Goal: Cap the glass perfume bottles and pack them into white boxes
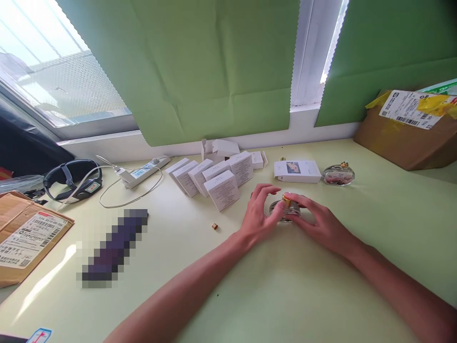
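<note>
A clear glass perfume bottle (290,218) with a gold neck piece (286,200) stands on the table between my hands. My left hand (259,212) curls around its left side, the thumb against the bottle near the neck and the fingers bent behind. From the right, my right hand (321,221) grips the bottle, its index finger reaching to the gold top and its thumb low on the glass. The fingers hide part of the bottle. Left of my hands, a small gold cap (214,226) lies on the table.
Several white boxes (223,190) stand at the back. A flat white box (297,171) lies beside another perfume bottle (338,175). Leftward are a power strip (144,172), a headband device (73,181), a pixelated dark object (116,247) and a brown parcel (28,233). A carton (410,136) sits right.
</note>
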